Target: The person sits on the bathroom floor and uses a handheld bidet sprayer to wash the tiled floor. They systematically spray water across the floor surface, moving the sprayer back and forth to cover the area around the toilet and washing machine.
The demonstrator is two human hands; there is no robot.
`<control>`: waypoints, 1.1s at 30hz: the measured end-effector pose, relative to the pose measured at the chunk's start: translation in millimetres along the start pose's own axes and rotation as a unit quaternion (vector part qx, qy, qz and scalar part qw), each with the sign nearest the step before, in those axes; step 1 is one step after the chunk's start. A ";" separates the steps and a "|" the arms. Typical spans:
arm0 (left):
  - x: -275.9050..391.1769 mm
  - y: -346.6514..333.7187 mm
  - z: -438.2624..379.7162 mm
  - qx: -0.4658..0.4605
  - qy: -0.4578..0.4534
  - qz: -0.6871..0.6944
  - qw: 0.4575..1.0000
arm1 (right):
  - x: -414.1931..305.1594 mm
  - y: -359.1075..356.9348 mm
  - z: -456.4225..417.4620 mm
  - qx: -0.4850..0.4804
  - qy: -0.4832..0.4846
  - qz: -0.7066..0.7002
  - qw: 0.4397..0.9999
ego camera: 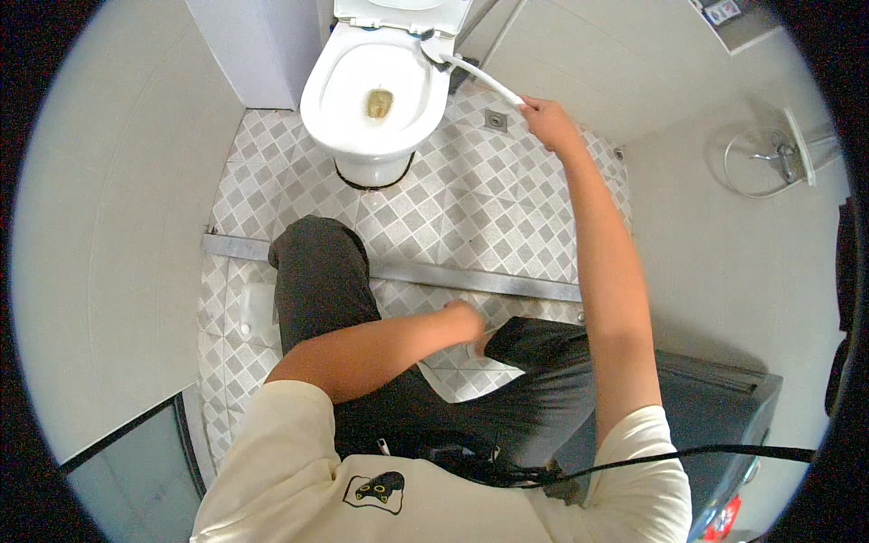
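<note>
My right hand (548,123) grips the end of a white toilet brush handle (492,83), the arm stretched far forward. The brush head (434,51), white with dark bristles, is at the right rear rim of a white toilet bowl (316,102). Seat and lid (407,7) are raised. Yellowish-brown water (379,103) stands at the bottom of the bowl. My left hand (467,322) is blurred and curled low between my knees, beside the right trouser leg (536,343). Whether it holds anything is hidden.
A metal threshold strip (468,277) crosses the tiled floor (502,203). Near the right wall is a floor drain (495,121); a shower mixer (784,159) hangs there. A translucent container (258,315) stands by my left leg. A black cable (713,449) crosses my right side.
</note>
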State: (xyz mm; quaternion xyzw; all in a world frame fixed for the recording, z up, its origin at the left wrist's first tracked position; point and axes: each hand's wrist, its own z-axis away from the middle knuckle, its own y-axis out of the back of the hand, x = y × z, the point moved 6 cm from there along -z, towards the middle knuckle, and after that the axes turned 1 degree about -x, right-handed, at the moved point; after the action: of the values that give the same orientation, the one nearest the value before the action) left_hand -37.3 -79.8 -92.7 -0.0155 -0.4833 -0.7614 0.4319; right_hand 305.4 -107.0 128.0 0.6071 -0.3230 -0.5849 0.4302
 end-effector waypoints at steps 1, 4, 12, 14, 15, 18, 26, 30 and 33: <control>1.0 1.4 1.3 -0.010 0.001 -0.001 1.000 | -1.0 -4.0 -5.9 0.009 0.004 0.003 1.000; 0.2 2.0 -0.9 -0.110 0.028 0.006 0.993 | -4.7 -12.4 -9.8 0.013 -0.001 -0.034 0.999; -7.7 2.4 9.3 -0.035 0.024 0.021 0.999 | 14.4 3.9 27.3 -0.040 -0.109 -0.134 0.984; 1.6 1.1 2.5 -0.062 -0.002 0.008 0.998 | 15.3 -0.5 15.4 -0.019 -0.100 -0.129 0.986; 6.2 0.1 1.3 -0.076 -0.011 0.002 0.997 | 9.4 -6.0 7.9 -0.009 -0.093 -0.131 0.987; 3.0 -0.4 1.6 -0.082 -0.012 -0.011 0.996 | 0.8 -13.7 5.9 -0.031 -0.082 -0.151 0.985; -4.7 5.4 14.0 -0.052 0.002 -0.026 0.998 | 78.2 0.6 112.9 -0.019 -0.105 -0.133 0.985; 5.0 -0.3 9.0 -0.052 -0.017 -0.016 0.998 | 145.8 -14.2 167.4 -0.021 -0.085 -0.084 0.993; 0.4 -14.2 0.8 -0.083 -0.009 -0.013 0.996 | 173.1 -38.2 183.2 -0.061 -0.154 -0.111 0.980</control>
State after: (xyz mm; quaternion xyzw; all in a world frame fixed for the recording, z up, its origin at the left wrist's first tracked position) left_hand -47.4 -77.2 -102.3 -0.0517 -0.4224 -0.8045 0.4144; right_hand 138.8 -272.4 28.8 0.5147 -0.2800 -0.7337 0.3439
